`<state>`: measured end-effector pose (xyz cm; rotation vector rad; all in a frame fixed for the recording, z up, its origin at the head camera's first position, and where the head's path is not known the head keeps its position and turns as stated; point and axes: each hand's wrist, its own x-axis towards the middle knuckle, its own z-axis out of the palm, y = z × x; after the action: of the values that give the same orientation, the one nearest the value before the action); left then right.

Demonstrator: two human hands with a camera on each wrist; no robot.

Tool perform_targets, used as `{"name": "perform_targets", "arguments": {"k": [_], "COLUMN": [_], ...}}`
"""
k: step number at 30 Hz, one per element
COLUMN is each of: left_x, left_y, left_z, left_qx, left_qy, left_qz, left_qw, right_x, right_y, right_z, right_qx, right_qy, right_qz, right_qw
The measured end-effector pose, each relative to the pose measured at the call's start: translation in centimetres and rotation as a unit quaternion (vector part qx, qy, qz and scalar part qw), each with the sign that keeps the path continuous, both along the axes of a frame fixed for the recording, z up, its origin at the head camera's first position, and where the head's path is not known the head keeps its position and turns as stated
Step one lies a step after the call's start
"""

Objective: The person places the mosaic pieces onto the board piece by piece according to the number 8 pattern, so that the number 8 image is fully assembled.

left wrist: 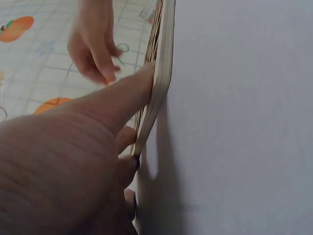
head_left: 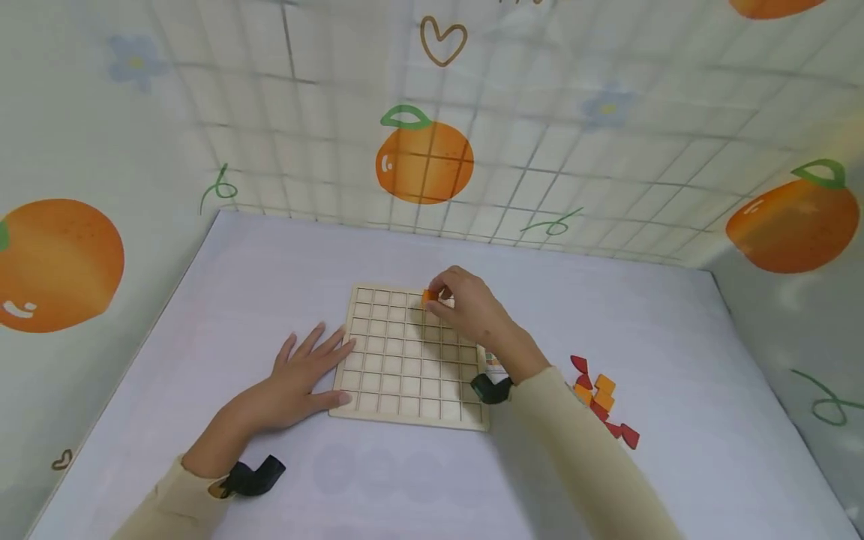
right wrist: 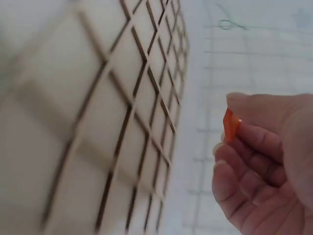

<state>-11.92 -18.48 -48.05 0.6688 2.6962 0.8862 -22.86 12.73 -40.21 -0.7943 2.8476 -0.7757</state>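
Observation:
A wooden board (head_left: 391,367) with a raised square grid lies flat on the white table. Between thumb and fingers my right hand (head_left: 466,304) pinches a small orange tile (head_left: 427,297) over the board's far edge, right of its middle. In the right wrist view the orange tile (right wrist: 230,125) sits at the thumb tip, held off the grid. My left hand (head_left: 297,382) lies with fingers spread at the board's left side, the thumb and fingertips on its rim. The left wrist view shows the left thumb (left wrist: 122,98) along the board's edge.
Orange tiles (head_left: 604,384) and red curved tiles (head_left: 630,436) lie loosely grouped right of the board. A small printed card (head_left: 494,363) shows partly under the right wrist. A backdrop (head_left: 324,150) printed with oranges rises behind the table.

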Motion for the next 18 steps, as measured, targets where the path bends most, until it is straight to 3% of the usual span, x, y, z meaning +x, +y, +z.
{"name": "perform_targets", "arguments": {"k": [3, 6, 11, 18], "left_x": [-0.2, -0.3, -0.2, -0.1], "left_y": [-0.1, 0.2, 0.4, -0.1], "left_z": [0.1, 0.2, 0.5, 0.7], "left_qx": [0.001, 0.002, 0.004, -0.008], "left_qy": [-0.003, -0.005, -0.005, -0.009], "left_qz": [-0.005, -0.011, -0.009, 0.008], "left_qw": [1.0000, 0.9999, 0.9999, 0.9999], "right_x": [-2.3, -3.1, -3.5, -3.7], "right_y": [-2.0, -2.3, -2.0, -2.7], "right_z": [-1.0, -2.0, -2.5, -3.1], "right_qx": [0.024, 0.036, 0.009, -0.008], "right_qy": [-0.011, -0.035, -0.079, -0.086], "right_qz": [0.017, 0.012, -0.016, -0.038], "right_qw": [1.000, 0.999, 0.997, 0.996]}}
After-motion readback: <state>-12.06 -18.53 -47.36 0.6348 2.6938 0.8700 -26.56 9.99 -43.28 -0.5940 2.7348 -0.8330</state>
